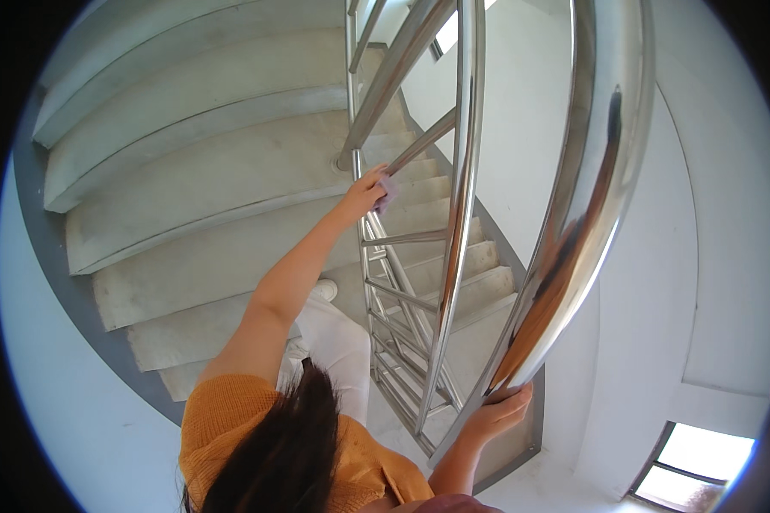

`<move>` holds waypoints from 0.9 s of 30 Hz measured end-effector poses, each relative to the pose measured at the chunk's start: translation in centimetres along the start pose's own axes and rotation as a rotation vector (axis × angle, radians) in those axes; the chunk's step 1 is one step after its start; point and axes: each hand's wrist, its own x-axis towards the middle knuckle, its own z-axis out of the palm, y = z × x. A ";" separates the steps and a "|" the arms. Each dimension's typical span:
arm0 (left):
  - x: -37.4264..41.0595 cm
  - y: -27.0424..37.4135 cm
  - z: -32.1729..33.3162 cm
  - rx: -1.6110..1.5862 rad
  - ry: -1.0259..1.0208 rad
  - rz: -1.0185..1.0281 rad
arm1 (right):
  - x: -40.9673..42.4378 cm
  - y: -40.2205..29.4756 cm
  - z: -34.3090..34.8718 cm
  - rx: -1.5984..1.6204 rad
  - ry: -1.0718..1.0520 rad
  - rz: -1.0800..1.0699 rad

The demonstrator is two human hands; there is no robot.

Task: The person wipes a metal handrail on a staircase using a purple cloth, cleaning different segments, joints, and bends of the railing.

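Observation:
My left hand (364,193) reaches forward and holds a small purplish-grey cloth (387,192). The cloth is up against the lower end of a slanted steel tube (427,140) of the stair railing, beside a thin steel upright (357,160). Lower right, my right hand (499,413) grips the thick, shiny steel handrail (590,237) from its outer side; part of the palm and fingers is hidden by the rail. Between the two hands stands a polished steel post (463,192) that joins several cross tubes (405,238).
Concrete steps (231,154) rise ahead and to the left, bordered by a grey skirting band (64,250). Beyond the railing another flight (481,282) is visible. A white wall (635,359) and a window (686,468) lie to the right. My white shoe (325,290) rests on a step.

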 end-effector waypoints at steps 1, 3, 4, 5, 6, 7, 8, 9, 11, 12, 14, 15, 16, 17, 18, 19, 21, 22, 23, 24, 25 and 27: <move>-0.8 4.7 1.8 -0.129 -0.008 -0.066 | 0.1 -0.6 0.0 -0.001 -0.020 0.011; -1.1 11.9 4.3 -0.084 -0.042 0.108 | 0.5 -1.3 -0.2 0.043 -0.054 0.023; -1.2 14.8 5.5 -0.165 -0.007 0.174 | 0.6 -1.6 -0.2 0.064 -0.074 0.010; -1.0 17.6 6.7 -0.250 0.019 0.237 | 0.8 -1.9 -0.3 0.072 -0.090 -0.031; -1.0 20.1 7.9 -0.340 0.045 0.292 | 0.9 -1.9 -0.2 0.081 -0.087 -0.051; -0.7 22.2 9.1 -0.431 0.065 0.340 | 1.0 -1.9 -0.1 0.086 -0.083 -0.067; -0.6 24.4 10.5 -0.483 0.112 0.371 | 1.1 -1.8 0.1 0.090 -0.067 -0.063; -0.4 26.6 11.9 -0.532 0.158 0.405 | 1.0 -1.6 0.3 0.091 -0.049 -0.056; 0.4 29.8 14.8 -0.552 0.304 0.424 | 1.0 -1.3 0.2 0.081 -0.025 -0.055; 1.9 30.0 14.3 -0.459 0.353 0.554 | 1.1 -1.6 0.4 0.098 -0.026 -0.071; 5.6 30.4 14.5 -0.030 0.605 0.924 | 1.2 -1.5 0.7 0.097 -0.026 -0.084; 8.2 30.7 14.9 0.348 0.780 0.966 | 1.2 -1.3 0.7 0.084 -0.031 -0.087; 10.1 32.0 14.0 0.721 1.036 0.993 | 1.1 -1.6 0.8 0.094 -0.055 -0.113; 12.5 31.9 13.8 1.102 1.236 0.787 | 1.0 -1.6 1.0 0.089 -0.045 -0.124; 12.0 29.7 15.4 0.947 0.962 0.730 | 1.1 -1.3 1.0 0.075 -0.024 -0.121; 10.4 26.4 17.8 0.783 0.681 0.659 | 1.2 -0.8 0.8 0.052 0.007 -0.109; 6.3 20.5 18.5 0.615 0.270 0.563 | 1.3 -1.5 0.1 0.065 -0.075 -0.081; 4.8 17.5 18.4 0.594 0.101 0.526 | 1.3 -1.8 -0.1 0.075 -0.117 -0.073; 2.5 15.4 19.0 0.659 -0.014 0.471 | 0.9 -1.7 -0.2 0.082 -0.100 -0.096; -0.5 14.7 20.3 0.799 -0.063 0.416 | 1.0 -1.2 0.0 0.085 -0.071 -0.122; -3.9 15.3 21.5 0.932 -0.084 0.377 | 1.3 -0.9 0.4 0.093 -0.047 -0.161; -6.6 11.3 20.1 0.917 0.027 0.390 | 1.2 -1.2 0.9 0.092 -0.050 -0.169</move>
